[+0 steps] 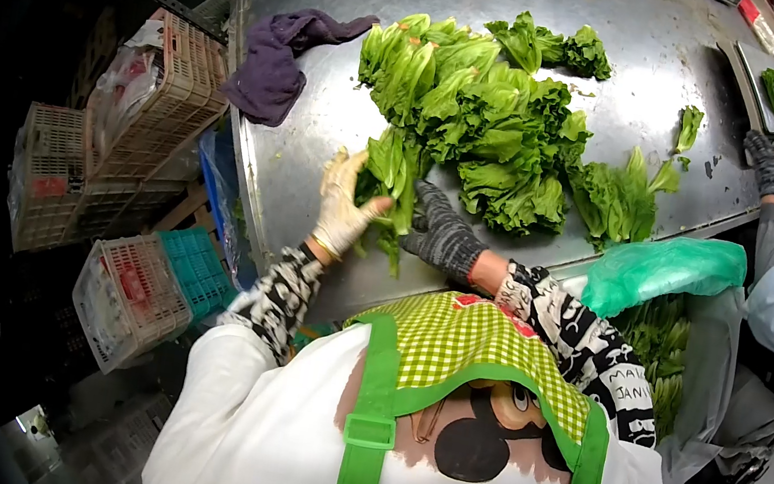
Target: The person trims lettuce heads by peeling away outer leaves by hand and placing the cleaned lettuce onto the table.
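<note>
A small head of green lettuce [392,170] lies near the front edge of the metal table, between my two hands. On its left side, my left hand [342,205] wears a pale glove, with fingers spread and the thumb reaching across the leaves. My right hand [446,234], in a dark grey knit glove, grips the same lettuce from the right; its fingertips are partly hidden by leaves. Just beyond my hands is a large pile of leafy lettuce [502,123]. More lettuce [620,198] lies to the right of the pile.
A purple cloth [279,63] hangs over the left edge of the metal table [634,89]. Plastic crates [161,100] are stacked at left. A green bag [671,272] lines a container holding greens at right. A co-worker's gloved hand [764,163] is beside a scale [765,94] with greens.
</note>
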{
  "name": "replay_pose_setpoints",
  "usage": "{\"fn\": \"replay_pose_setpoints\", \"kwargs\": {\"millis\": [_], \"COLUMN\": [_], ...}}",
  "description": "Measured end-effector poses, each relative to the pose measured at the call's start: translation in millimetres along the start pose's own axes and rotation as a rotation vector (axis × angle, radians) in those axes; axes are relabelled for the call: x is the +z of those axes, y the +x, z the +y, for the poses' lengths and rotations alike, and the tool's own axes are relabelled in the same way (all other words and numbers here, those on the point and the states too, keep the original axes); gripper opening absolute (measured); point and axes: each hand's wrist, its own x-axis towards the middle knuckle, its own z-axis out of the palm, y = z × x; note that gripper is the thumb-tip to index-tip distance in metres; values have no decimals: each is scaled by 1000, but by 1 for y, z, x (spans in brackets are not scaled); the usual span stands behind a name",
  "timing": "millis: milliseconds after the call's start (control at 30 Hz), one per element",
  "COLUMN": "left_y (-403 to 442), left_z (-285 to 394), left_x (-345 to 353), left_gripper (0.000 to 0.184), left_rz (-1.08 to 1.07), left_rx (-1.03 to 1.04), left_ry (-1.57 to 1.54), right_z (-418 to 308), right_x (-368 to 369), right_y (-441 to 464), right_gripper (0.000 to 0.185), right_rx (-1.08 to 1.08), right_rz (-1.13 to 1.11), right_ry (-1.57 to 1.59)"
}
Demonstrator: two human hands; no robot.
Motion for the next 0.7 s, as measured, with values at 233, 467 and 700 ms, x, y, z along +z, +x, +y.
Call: {"fn": "replay_pose_setpoints", "kwargs": {"millis": [233, 467, 700], "left_y": [-34, -46, -46], "left_z": [37, 45, -4], "left_x": [9, -25, -112], "left_gripper": [41, 15, 22], "left_rz": [168, 399, 727], "left_rx": [-252, -359, -435], "left_ry": [-575, -750, -729], "right_z": [-12, -76, -99], "right_x": [27, -6, -122], "right_y": [20, -23, -91], "right_gripper": [82, 53, 29], "right_rx": [9, -250, -246], "right_rz": [-188, -233, 217], "right_ry": [611, -206, -418]}}
